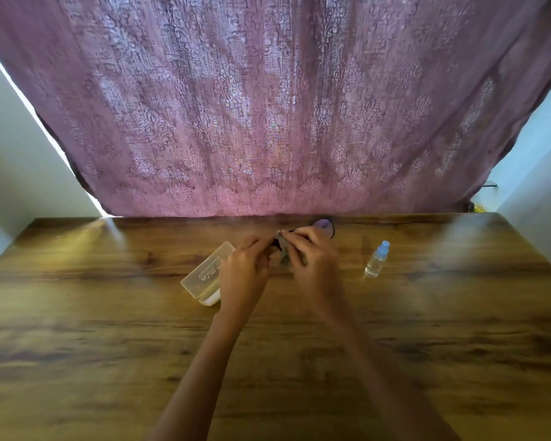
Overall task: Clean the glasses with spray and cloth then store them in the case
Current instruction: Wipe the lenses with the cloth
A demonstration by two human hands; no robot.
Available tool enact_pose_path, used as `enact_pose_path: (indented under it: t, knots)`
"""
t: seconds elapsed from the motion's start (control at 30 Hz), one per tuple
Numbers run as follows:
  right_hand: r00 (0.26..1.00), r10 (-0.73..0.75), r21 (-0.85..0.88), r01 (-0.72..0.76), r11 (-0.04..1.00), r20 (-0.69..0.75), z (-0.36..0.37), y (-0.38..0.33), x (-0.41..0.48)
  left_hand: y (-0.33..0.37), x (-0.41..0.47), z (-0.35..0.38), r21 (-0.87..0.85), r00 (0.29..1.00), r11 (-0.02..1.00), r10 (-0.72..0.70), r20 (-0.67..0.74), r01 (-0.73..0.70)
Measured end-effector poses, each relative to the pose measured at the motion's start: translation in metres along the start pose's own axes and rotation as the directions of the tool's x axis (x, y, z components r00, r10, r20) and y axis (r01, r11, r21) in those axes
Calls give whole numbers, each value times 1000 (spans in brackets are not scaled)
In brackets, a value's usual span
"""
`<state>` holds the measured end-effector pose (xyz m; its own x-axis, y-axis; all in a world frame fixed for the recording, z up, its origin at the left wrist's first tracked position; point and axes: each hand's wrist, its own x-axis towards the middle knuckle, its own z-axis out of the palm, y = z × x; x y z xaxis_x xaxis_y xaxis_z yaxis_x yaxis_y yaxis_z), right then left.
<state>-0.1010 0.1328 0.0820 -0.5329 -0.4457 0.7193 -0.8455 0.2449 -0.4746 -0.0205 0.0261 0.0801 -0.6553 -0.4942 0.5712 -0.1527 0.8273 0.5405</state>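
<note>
Head camera: left hand [245, 265] grips one pair of glasses [322, 225], frame running away rightward; right hand [314, 261] pinches one grey cloth [283, 251] onto it.

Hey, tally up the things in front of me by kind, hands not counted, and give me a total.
Dark-framed glasses: 1
Small grey cloth: 1
Clear plastic spray bottle with blue cap: 1
Translucent rectangular plastic case: 1
Total: 4
</note>
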Motion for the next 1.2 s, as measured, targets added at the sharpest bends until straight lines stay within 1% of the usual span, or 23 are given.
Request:
enact_pose_path:
  t: [0.07, 0.13, 0.2, 0.27, 0.37, 0.43, 0.5, 0.63, 0.7, 0.77, 0.83, 0.9, 0.97, 1.03, 1.13, 1.2]
  knots:
    - [998, 49, -25, -50, 998, -25, -1, 8, 7, 0, 0, -1, -3, 1000, 1000, -17, -20, 17]
    - [997, 68, -32, -69, 997, -36, -4, 14, 5, -1, 2, -5, 4, 998, 999, -48, -47, 48]
    - [998, 62, -6, -63, 998, -23, -7, 13, -3, -2, 4, -7, 33, 996, 997, -61, -63, 63]
    - [999, 23, 7, -23, 1000, 23, -6, 5, -11, -1, 5, -7, 47, 997, 998, -48, -61, 51]
    - [997, -42, 5, 42, 999, 67, -2, -5, -8, 2, 3, -5, 9, 999, 1000, -7, -37, 7]
    - [998, -40, -5, 40, 999, 46, -1, -4, 0, 2, 1, -5, -3, 999, 1000, 16, -36, -16]
    - [1000, -8, -34, 8, 999, 22, 0, 1, 6, 0, 0, -7, -2, 998, 1000, 22, -59, -23]
    - [1000, -3, -31, 3, 1000, 6, -3, 8, 5, -9, 0, -9, 21, 995, 999, -44, -89, 46]
    - [999, -32, -13, 32, 999, 33, -5, 4, -1, -10, 1, -9, 10, 994, 998, -60, -95, 61]
    - [993, -64, -6, 65, 998, 99, -5, -7, -8, -7, 0, -10, 25, 995, 999, -45, -90, 47]
    - [988, -88, -7, 89, 996, 128, -3, -14, -6, -2, -1, -9, 37, 996, 999, -24, -83, 27]
    - [993, -67, -17, 69, 997, 98, -1, -13, 1, 0, -2, -8, 17, 996, 1000, -25, -87, 26]
    - [998, -14, -45, 17, 999, 64, 0, -8, 7, -1, -3, -8, -8, 995, 1000, -19, -99, 18]
    - [998, 22, -58, -19, 998, 50, -3, -1, 9, -3, -3, -9, -13, 992, 999, -38, -119, 37]
    - [999, 14, -46, -12, 999, 49, -7, 3, -1, -5, -2, -8, -20, 988, 995, -101, -114, 99]
    - [998, -5, -36, 8, 999, 66, -7, -3, -11, -5, -3, -7, -16, 992, 995, -99, -82, 98]
